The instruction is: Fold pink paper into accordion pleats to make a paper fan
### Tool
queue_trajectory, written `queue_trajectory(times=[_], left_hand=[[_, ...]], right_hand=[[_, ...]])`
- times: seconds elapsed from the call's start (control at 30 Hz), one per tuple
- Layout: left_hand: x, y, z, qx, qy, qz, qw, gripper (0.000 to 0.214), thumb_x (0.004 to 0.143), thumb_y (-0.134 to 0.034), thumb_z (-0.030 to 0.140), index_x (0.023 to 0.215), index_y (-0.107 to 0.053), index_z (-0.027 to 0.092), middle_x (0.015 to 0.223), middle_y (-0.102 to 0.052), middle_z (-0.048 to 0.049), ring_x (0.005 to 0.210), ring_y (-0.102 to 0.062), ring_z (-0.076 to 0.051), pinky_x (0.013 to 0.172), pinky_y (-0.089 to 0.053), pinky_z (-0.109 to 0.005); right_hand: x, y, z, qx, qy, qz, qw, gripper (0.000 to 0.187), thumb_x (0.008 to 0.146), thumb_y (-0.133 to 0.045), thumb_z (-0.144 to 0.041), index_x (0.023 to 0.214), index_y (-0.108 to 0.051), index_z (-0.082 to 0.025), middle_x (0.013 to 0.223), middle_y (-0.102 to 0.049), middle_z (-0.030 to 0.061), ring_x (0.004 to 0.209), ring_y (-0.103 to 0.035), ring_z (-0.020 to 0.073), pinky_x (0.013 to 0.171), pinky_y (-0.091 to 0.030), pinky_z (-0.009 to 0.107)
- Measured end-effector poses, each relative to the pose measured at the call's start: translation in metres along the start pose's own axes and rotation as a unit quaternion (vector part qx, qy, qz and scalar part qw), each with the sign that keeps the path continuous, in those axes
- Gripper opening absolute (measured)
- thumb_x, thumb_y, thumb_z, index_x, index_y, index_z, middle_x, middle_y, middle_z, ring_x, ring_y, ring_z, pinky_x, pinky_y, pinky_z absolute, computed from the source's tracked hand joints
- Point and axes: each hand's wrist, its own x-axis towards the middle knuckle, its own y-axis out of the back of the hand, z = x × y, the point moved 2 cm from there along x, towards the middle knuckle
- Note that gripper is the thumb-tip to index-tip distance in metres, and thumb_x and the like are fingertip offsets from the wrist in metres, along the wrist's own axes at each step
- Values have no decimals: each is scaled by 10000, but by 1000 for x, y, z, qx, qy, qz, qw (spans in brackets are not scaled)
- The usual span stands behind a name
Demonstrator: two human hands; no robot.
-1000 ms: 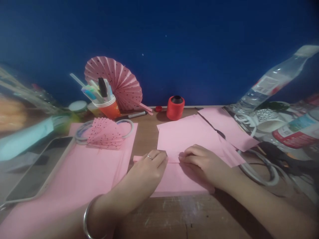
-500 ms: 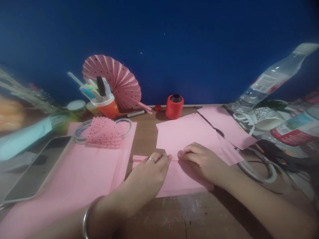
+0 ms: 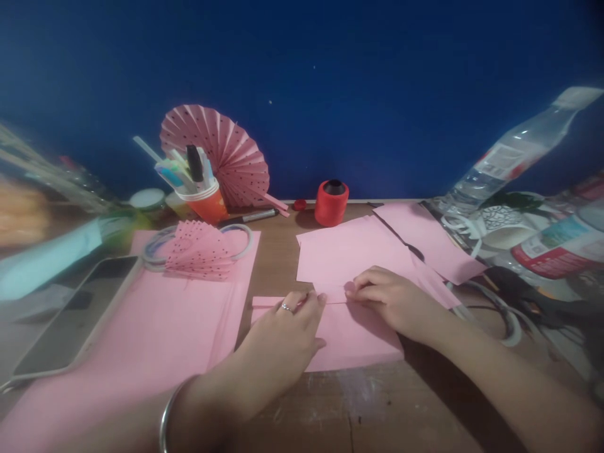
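A sheet of pink paper [image 3: 363, 336] lies near the table's front edge, with a narrow folded strip along its far side. My left hand [image 3: 289, 333] bends its fingers down onto that strip, fingertips at the crease; it wears a ring and a bracelet. To its right, my right hand [image 3: 394, 302] is closed, thumb and fingers pinching the folded edge. Both hands touch the same sheet, a short gap apart. Part of the strip is hidden under the left fingers. Behind them lie more pink sheets [image 3: 349, 248].
A pleated dotted fan [image 3: 240, 157] leans on the blue wall behind a pen cup [image 3: 205, 201]. A red thread spool [image 3: 331, 204] stands at the back. Left are a phone [image 3: 75, 321] and a small dotted pleated piece [image 3: 201, 251]; plastic bottles [image 3: 514, 151] crowd the right.
My right hand has slid a little to the right along the folded edge. The left hand stays at nearly the same spot, its thumb now showing. The view has shifted slightly.
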Motion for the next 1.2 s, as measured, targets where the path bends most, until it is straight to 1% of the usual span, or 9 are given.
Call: queue_trajectory(times=[0.5, 0.57, 0.63, 0.7, 0.73, 0.83, 0.93, 1.03, 1.2], left_hand=[[2, 1, -1, -4, -6, 2, 1000, 471, 846, -435, 305, 1261, -394, 85, 1205, -501, -103, 1041, -430, -230, 699, -499, -283], [2, 1, -2, -6, -6, 4, 1000, 485, 840, -445, 311, 1265, -386, 83, 1203, -500, -103, 1042, -427, -233, 694, -502, -284], [2, 2, -2, -9, -4, 8, 1000, 496, 833, -456, 313, 1267, -380, 85, 1194, -502, -101, 1038, -427, -233, 703, -502, -288], [2, 3, -2, -10, -8, 12, 1000, 488, 831, -459, 317, 1258, -392, 93, 1185, -503, -99, 1033, -426, -235, 710, -500, -296], [2, 3, -2, -9, -11, 14, 1000, 472, 830, -460, 321, 1243, -412, 97, 1177, -504, -99, 1029, -427, -238, 716, -498, -301], [2, 3, -2, 3, -26, 15, 1000, 386, 826, -464, 326, 1140, -512, 108, 1108, -532, -100, 991, -446, -240, 760, -481, -331], [2, 2, -1, 15, -22, 16, 1000, 377, 831, -450, 323, 1130, -522, 106, 1101, -533, -103, 980, -459, -233, 797, -465, -345], [-1, -2, 4, 23, -5, 13, 1000, 416, 843, -423, 325, 1189, -480, 101, 1191, -491, -117, 1052, -448, -243, 838, -451, -354], [-12, -7, 9, 79, 173, -29, 981, 569, 795, -484, 363, 1222, -437, -10, 1189, -495, -239, 1092, -467, -330, 810, -469, -391]], right_hand=[[-6, 38, 33, -40, -16, -109, 993, 189, 794, -524, -180, 851, -687, -258, 775, -621, 2, 780, -565, 141, 704, -465, 284], [-6, 46, 28, -57, -12, -67, 996, 207, 791, -501, -161, 868, -675, -243, 817, -625, 10, 794, -572, 146, 714, -469, 290], [-4, 51, 18, -71, -17, 29, 997, 234, 798, -458, -138, 893, -655, -218, 870, -622, 28, 820, -577, 152, 735, -472, 298], [-1, 46, 1, -86, -19, 122, 989, 253, 816, -414, -127, 918, -636, -194, 904, -624, 48, 867, -575, 162, 776, -472, 314], [0, 38, -8, -94, -8, 131, 987, 259, 825, -404, -127, 946, -626, -183, 932, -625, 57, 897, -570, 166, 804, -469, 325], [2, 1, -33, -116, 90, 26, 989, 291, 840, -406, -153, 1075, -577, -137, 1049, -614, 86, 989, -544, 176, 883, -454, 338], [-4, -28, -40, -174, 98, -26, 980, 375, 825, -441, -159, 1190, -501, -95, 1192, -545, 118, 1113, -479, 201, 957, -414, 350], [-11, -38, -37, -226, 102, -43, 968, 418, 806, -464, -136, 1217, -472, -58, 1236, -508, 143, 1174, -428, 214, 989, -386, 345], [-12, -31, -35, -230, 89, -49, 968, 392, 824, -442, -170, 1201, -495, -78, 1250, -495, 124, 1154, -457, 196, 978, -402, 336]])
